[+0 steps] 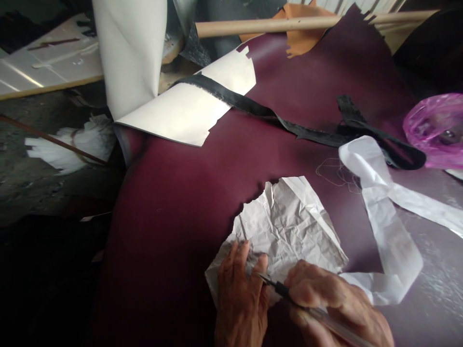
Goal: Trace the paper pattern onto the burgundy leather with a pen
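Nearest the camera, the person's right hand (pixel 336 301) is curled around a pen (pixel 282 290), its dark tip slanting toward the left hand (pixel 241 301). That left hand lies palm down on a crumpled sheet of paper (pixel 289 224), fingers extended and slightly apart, holding nothing. Whether the tip touches the paper or sits just above it is hard to tell beside the fingers.

Under the paper spreads a maroon sheet (pixel 181 202). Right of the paper, a translucent white strip (pixel 392 236) bends in loops, with loose thread (pixel 334 176) at its upper end. Beyond, a black strip (pixel 307 134) crosses the maroon and a folded-over cream flap (pixel 177 115); a pink plastic bag (pixel 436 130) rests at the right edge. At the far side, a long tan tube (pixel 260 26) lies across an orange piece (pixel 309 38).
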The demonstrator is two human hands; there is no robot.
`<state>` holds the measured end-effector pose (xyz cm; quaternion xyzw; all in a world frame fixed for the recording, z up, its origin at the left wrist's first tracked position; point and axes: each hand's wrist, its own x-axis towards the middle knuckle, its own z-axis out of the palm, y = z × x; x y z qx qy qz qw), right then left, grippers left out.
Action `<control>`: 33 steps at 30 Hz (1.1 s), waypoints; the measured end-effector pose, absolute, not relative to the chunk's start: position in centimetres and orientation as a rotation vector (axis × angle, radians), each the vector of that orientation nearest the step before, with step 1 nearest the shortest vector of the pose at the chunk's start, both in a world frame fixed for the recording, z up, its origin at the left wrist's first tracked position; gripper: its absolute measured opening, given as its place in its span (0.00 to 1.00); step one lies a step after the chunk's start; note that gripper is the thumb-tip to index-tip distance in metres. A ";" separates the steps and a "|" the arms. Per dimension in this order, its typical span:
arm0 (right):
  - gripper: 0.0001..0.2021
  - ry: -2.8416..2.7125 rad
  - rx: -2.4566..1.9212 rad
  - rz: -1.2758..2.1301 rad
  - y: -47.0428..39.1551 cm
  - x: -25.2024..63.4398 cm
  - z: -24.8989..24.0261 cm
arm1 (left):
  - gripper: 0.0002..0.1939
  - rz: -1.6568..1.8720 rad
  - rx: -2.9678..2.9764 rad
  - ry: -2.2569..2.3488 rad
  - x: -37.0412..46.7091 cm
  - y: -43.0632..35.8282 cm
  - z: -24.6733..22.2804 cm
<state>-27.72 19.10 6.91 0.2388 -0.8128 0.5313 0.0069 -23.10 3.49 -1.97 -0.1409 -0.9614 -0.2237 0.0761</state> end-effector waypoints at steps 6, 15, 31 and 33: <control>0.03 -2.661 0.692 1.493 18.3 -30.1 4.9 | 0.17 -0.703 -0.220 -2.955 -22.7 4.2 -2.0; 0.01 -2.827 0.488 1.530 17.9 -31.0 1.0 | 0.17 -0.648 -0.266 -2.994 -22.7 2.0 -1.8; 0.02 -2.829 0.530 1.286 17.5 -30.7 0.0 | 0.17 -0.608 -0.334 -2.928 -25.5 1.5 -2.9; 0.02 -2.851 0.497 1.278 17.4 -30.7 -0.1 | 0.17 -0.608 -0.323 -2.910 -25.4 1.4 -3.2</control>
